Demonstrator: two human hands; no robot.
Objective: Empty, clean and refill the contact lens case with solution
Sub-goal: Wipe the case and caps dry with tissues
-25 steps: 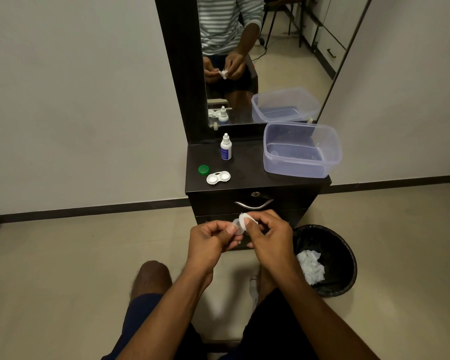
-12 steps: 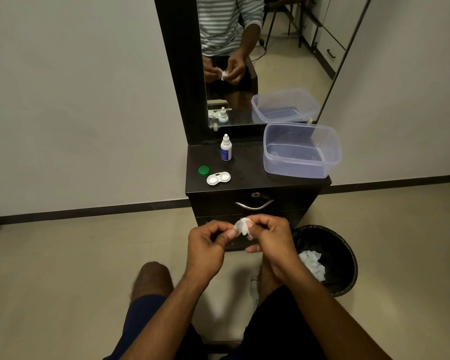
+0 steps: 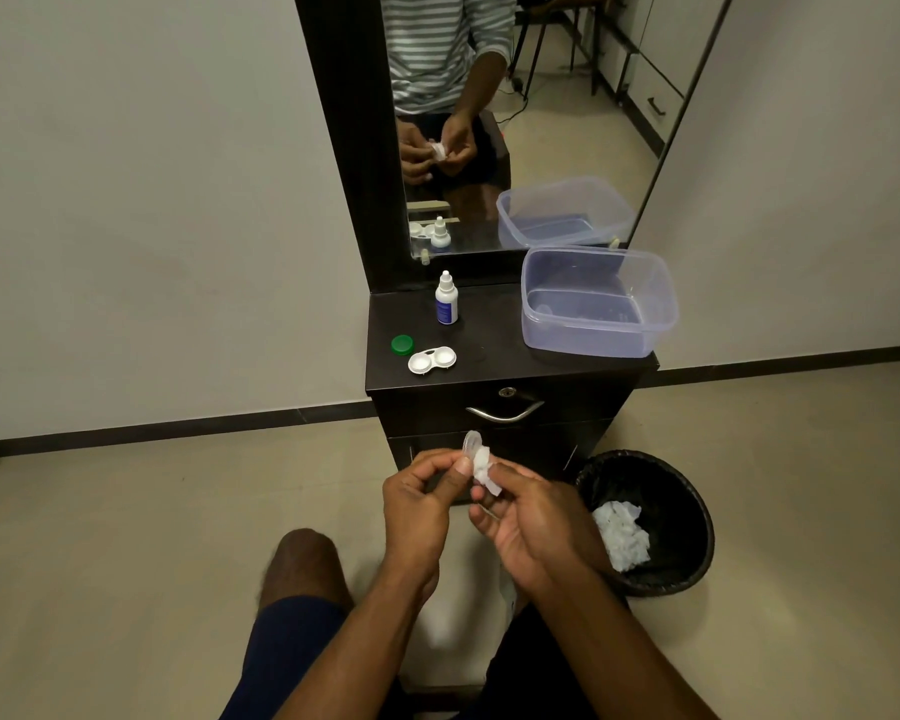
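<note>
A single wide-angle camera sits on the person's head and looks forward and steeply down. Both forearms enter from the bottom edge, and the left hand [image 3: 419, 504] and right hand [image 3: 533, 522] sit low in the centre, close to the lens. Beyond the hands stands the dark wooden desk [image 3: 494, 368], seen from above and in front, with its tall dark-framed mirror [image 3: 515, 122] rising to the top edge. Just right of the right hand is the round black waste bin [image 3: 645, 522], seen into from above. The mirror returns a second, opposite angle on the same hands, so both angles share them. Straight lines bow toward the frame edges.
</note>
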